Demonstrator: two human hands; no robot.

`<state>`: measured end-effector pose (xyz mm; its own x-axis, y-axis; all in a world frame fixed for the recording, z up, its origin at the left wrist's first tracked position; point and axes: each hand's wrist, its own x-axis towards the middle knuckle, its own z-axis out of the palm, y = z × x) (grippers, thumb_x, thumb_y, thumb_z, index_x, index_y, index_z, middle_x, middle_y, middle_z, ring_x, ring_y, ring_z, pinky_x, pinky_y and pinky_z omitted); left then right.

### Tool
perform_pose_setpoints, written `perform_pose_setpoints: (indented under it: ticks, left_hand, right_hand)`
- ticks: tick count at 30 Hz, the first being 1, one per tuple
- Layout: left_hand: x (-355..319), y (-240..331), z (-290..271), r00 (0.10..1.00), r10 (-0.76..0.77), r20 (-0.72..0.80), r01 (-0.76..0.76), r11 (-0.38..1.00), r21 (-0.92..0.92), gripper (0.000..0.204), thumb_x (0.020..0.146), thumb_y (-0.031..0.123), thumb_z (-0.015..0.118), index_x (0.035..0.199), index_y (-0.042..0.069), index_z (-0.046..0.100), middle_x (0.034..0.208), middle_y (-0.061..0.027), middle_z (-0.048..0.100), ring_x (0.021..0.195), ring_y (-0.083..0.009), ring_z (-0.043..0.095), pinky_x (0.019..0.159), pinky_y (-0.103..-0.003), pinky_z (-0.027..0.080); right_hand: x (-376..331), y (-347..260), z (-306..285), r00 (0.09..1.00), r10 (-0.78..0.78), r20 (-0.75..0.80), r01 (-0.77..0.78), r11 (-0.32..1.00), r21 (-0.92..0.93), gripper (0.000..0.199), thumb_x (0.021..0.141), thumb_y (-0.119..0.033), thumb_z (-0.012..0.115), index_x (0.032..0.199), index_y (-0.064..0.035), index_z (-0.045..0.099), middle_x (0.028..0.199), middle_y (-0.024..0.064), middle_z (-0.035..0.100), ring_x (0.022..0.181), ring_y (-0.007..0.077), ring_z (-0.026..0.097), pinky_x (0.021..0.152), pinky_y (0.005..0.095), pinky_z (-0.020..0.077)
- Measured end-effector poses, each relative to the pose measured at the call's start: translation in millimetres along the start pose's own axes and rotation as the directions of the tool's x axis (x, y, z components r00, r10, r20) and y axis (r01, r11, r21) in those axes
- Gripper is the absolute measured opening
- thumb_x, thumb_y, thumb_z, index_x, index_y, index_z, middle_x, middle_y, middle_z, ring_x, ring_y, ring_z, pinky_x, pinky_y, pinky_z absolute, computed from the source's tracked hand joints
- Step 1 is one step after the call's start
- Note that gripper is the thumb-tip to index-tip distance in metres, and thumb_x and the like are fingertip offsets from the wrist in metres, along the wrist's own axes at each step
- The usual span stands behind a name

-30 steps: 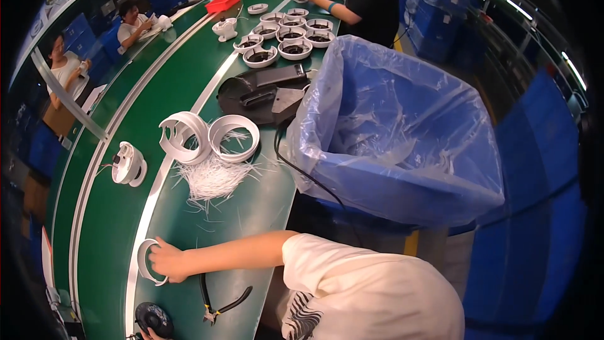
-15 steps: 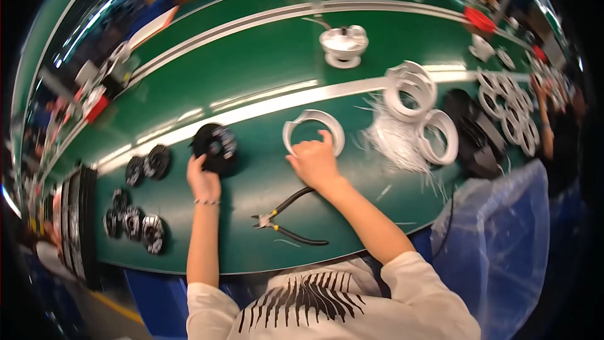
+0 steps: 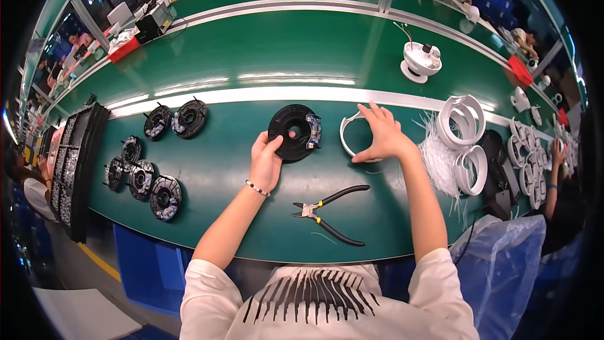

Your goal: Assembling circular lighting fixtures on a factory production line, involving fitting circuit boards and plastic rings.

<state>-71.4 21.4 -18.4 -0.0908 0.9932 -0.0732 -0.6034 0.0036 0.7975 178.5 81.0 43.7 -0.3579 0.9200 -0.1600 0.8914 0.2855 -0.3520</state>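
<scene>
My left hand (image 3: 267,162) grips a round black plastic disc (image 3: 283,149) by its lower left edge, thumb on its face. The disc has a central hole and a small blue circuit board (image 3: 313,131) on its right side. To the right, a white plastic ring (image 3: 345,136) is on the green table. Over the ring's right part is my right hand (image 3: 387,136), open, with thumb and fingers spread wide apart; it hides much of the ring. Whether the fingertips touch the ring, I cannot tell. Below the hands lie cutting pliers (image 3: 308,211) with black and yellow handles, jaws apart.
Several black discs (image 3: 165,198) with boards lie at left, beside stacked black trays (image 3: 82,170). White rings (image 3: 462,119), a bundle of white strips (image 3: 437,157) and black parts (image 3: 497,176) are at right. A white assembly (image 3: 421,62) stands farther back. Co-workers sit around.
The view has swung left and steadied. My left hand has brought the black disc closer to the white ring. My right hand's fingers have gone from curled over the ring to spread apart.
</scene>
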Motion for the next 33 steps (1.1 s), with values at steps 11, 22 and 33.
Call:
perform_pose_setpoints:
  ticks: [11,22,33]
  left_hand:
    - [-9.4,-3.3,15.2,0.994,0.104,-0.031,-0.106,0.990,-0.091,0.019,0.082,0.002,0.050,0.099,0.003,0.042,0.099,-0.0081,0.051,0.090,-0.0140,0.051,0.081,-0.029,0.042]
    - [-27.9,12.0,17.8,0.958,0.027,0.285,0.026,0.983,-0.181,0.053,0.086,0.036,0.033,0.130,0.008,0.025,0.129,-0.0113,0.034,0.118,-0.0258,0.035,0.099,-0.038,0.027]
    - [-15.2,31.9,24.5,0.901,-0.248,0.357,0.379,0.851,-0.365,0.054,0.083,0.048,0.030,0.119,0.009,0.042,0.115,-0.0097,0.048,0.105,-0.0240,0.046,0.090,-0.039,0.037]
  right_hand:
    - [3.5,-43.9,12.3,0.971,0.094,-0.218,0.164,0.396,0.903,0.105,0.049,-0.028,0.081,0.129,0.0026,0.022,0.127,0.0206,0.033,0.118,0.0290,0.034,0.096,0.0354,0.0297]
    - [8.7,-102.6,45.4,0.924,-0.148,-0.352,0.365,0.610,0.703,0.099,0.051,-0.027,0.079,0.129,0.0008,0.025,0.123,0.0187,0.038,0.112,0.0262,0.040,0.094,0.0339,0.0329]
    - [1.5,-107.5,36.8,0.856,-0.275,-0.438,0.487,0.712,0.506,0.102,0.047,-0.033,0.079,0.129,-0.0016,0.026,0.133,0.0243,0.024,0.123,0.0338,0.025,0.099,0.0410,0.0251]
